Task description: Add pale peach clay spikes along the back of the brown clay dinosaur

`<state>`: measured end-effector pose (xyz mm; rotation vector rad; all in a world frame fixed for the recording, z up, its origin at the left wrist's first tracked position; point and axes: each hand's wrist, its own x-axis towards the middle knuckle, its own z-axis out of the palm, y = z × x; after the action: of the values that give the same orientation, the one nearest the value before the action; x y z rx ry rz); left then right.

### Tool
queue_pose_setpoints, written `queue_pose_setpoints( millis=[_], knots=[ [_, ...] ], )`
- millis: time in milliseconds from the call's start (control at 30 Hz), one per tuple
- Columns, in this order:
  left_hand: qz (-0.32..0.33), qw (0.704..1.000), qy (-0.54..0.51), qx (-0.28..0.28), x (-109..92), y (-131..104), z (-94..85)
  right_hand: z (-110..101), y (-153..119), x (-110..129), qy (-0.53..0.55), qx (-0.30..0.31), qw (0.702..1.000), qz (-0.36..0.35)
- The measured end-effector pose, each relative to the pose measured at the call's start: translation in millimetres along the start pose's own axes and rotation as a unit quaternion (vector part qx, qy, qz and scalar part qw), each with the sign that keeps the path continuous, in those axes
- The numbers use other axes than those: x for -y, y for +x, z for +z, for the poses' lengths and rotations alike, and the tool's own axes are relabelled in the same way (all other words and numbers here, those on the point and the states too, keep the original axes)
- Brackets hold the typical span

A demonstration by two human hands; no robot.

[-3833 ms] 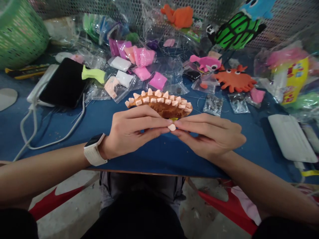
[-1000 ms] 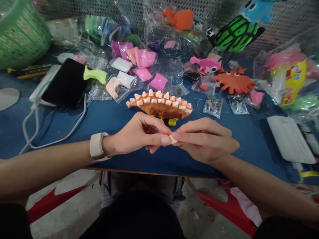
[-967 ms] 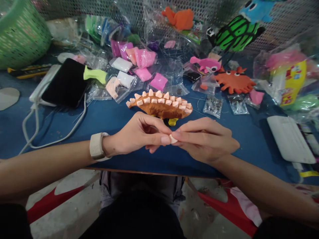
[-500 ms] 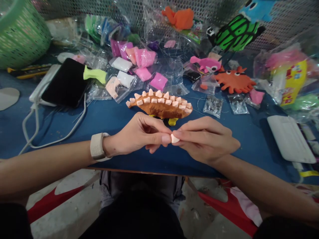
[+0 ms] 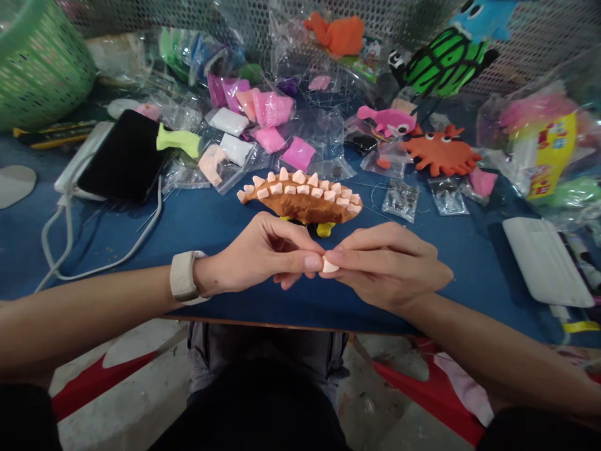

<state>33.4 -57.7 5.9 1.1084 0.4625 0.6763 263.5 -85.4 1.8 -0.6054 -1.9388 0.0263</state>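
Between the fingertips of both hands is a small pale peach piece of clay (image 5: pixel 330 265). My left hand (image 5: pixel 277 252), a watch (image 5: pixel 184 277) on its wrist, pinches the piece from the left with thumb and forefinger. From the other side my right hand (image 5: pixel 389 262) pinches it too, its fingers partly covering it. Just beyond the hands stands a brown clay dinosaur figure (image 5: pixel 300 205) with rows of pale peach spikes along its back and yellow parts below. My hands hide some of its underside.
Behind lie bagged clay pieces (image 5: pixel 272 109), a black phone (image 5: pixel 123 156) and a cable (image 5: pixel 117 266). Farther right are a pink clay figure (image 5: pixel 387 121), an orange clay crab (image 5: pixel 444 152), a green turtle (image 5: pixel 444 61) and a white device (image 5: pixel 547 262). A green basket (image 5: pixel 44 69) stands at left.
My right hand's fingers have shifted very slightly on the clay piece. Otherwise the hands and the dinosaur figure stay in place.
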Motion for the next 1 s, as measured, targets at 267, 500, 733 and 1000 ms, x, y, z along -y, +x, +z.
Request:
queue_pose_setpoints(
  millis=[267, 500, 733, 1000],
  knots=[
    [-0.005, 1.0, 0.005, 0.001, 1.7, 0.0, -0.5, -1.9, 1.3, 2.7, -0.019, 0.016, 1.0, 0.01],
    [0.032, 0.999, -0.021, -0.004, 1.7, 0.0, -1.2, -1.3, 4.3, 2.7, -0.023, 0.006, 1.0, -0.008],
    [0.026, 1.0, 0.0, -0.002, 3.8, -0.6, -2.9, -1.2, 1.6, 1.1, 0.0, 0.005, 1.0, 0.0],
    [0.01, 0.999, -0.039, 0.006, 2.5, 0.0, -1.6, 1.4, 0.5, 0.5, 0.004, 0.005, 1.0, -0.007]
  ],
)
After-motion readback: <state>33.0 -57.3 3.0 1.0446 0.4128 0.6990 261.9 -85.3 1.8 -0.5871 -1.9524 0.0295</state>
